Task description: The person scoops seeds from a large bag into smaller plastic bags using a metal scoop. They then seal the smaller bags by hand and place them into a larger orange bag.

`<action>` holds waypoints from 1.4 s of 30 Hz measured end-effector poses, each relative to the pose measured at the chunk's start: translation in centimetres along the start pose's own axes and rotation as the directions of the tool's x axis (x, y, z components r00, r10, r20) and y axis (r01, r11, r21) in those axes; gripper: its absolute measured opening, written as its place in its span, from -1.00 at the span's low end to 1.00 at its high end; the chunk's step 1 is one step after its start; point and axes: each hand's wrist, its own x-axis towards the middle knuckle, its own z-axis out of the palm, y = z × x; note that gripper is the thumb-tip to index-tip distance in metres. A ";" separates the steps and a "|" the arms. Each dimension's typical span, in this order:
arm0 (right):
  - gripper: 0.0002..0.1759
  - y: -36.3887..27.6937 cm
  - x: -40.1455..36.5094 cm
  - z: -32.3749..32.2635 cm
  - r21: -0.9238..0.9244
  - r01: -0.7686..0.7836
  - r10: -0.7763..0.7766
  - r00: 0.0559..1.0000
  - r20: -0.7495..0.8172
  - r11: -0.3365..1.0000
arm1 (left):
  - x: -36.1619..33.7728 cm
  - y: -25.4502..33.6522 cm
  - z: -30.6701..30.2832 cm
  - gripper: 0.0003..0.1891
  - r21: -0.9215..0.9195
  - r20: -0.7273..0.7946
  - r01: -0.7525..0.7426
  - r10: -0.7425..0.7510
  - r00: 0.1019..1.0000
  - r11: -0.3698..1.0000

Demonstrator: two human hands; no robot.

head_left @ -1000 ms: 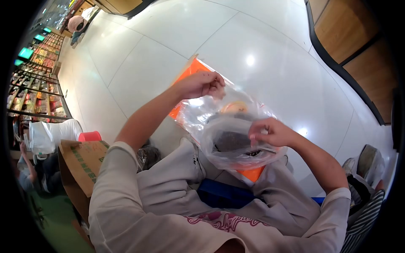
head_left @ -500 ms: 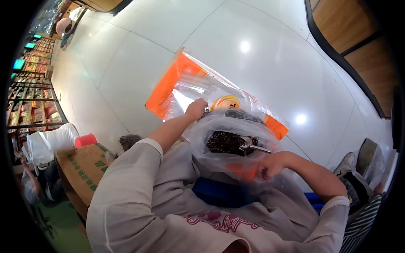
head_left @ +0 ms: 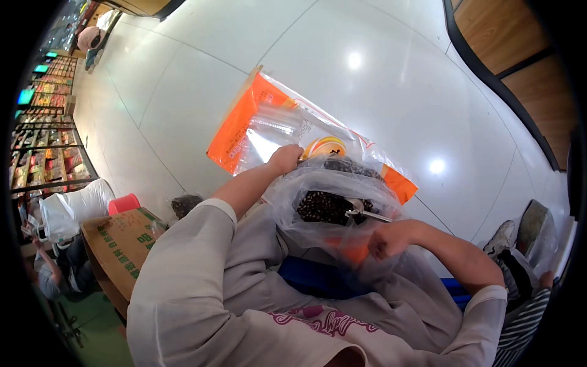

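Observation:
A big clear plastic bag (head_left: 287,211) stands with its mouth spread between my knees. Dark, seed-like pieces (head_left: 318,207) fill it, and a metal scoop (head_left: 369,214) rests on them. My left hand (head_left: 286,160) is closed at the far left side of the bag, its fingertips partly hidden, with gathered plastic beneath it. At the near right rim, my right hand (head_left: 390,238) is curled into a fist on the plastic. Just beyond lie an orange and white printed package (head_left: 241,125) and a clear pouch (head_left: 269,131) on top of it.
A cardboard box (head_left: 119,241) stands at my left, near a red tub (head_left: 124,203) and a white sack (head_left: 76,208). Another person (head_left: 58,263) is at far left. Shoes (head_left: 500,237) and a striped sleeve or leg (head_left: 526,327) show at right. Something blue (head_left: 312,278) lies beneath the bag.
Very little differs. Both hands keep their hold, and the bag and scoop have barely shifted. The view has moved slightly.

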 end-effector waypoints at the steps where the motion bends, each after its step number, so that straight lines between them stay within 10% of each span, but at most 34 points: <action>1: -0.75 -0.5 -0.4 -0.2 -0.042 -0.022 0.021 1.000 -0.019 0.999 | 0.3 0.5 -1.2 -0.92 -0.052 -0.044 0.039 -0.041 0.998 0.998; 7: -0.75 -2.4 -2.8 -0.8 -0.070 -0.010 0.001 0.991 -0.132 0.997 | -1.8 9.9 -10.9 -0.91 -0.358 -0.272 -0.118 0.017 0.962 0.926; 10: -0.82 -5.2 -7.6 -2.6 -0.104 -0.096 0.049 0.922 -0.383 0.990 | -6.3 16.2 -13.5 -0.90 -0.469 -0.136 -0.010 -0.061 0.989 0.883; 19: -0.83 -21.9 -17.1 -0.9 -0.254 -0.336 -0.053 0.509 -0.859 0.907 | -9.1 18.9 -17.3 -0.80 -0.185 0.017 -0.068 0.072 0.997 0.980; 25: -0.77 -29.2 -15.4 1.4 -0.152 0.136 -0.163 0.073 -0.984 0.979 | -15.8 29.1 -33.7 -0.79 -0.643 -0.268 -0.056 -0.155 0.951 0.764; 29: -0.72 -32.4 -14.2 2.2 -0.138 0.652 -0.042 -0.161 -0.986 0.746 | -17.5 32.8 -35.8 -0.54 -0.787 -0.339 0.019 -0.459 0.821 0.616; 32: -0.73 -31.9 -13.7 2.6 -0.231 0.774 -0.005 -0.282 -0.959 0.590 | -17.3 32.1 -33.8 -0.49 -0.929 -0.244 -0.128 -0.314 0.917 0.348; 35: -0.71 -29.9 -13.2 3.1 -0.283 0.806 -0.034 -0.312 -0.949 0.520 | -18.4 32.2 -33.0 -0.58 -0.973 -0.127 -0.115 0.051 0.991 -0.201; 42: -0.74 -27.8 -11.8 1.8 -0.159 0.795 -0.059 -0.154 -0.986 0.586 | -17.0 32.5 -31.0 -0.73 -0.957 -0.288 -0.285 -0.048 0.956 0.057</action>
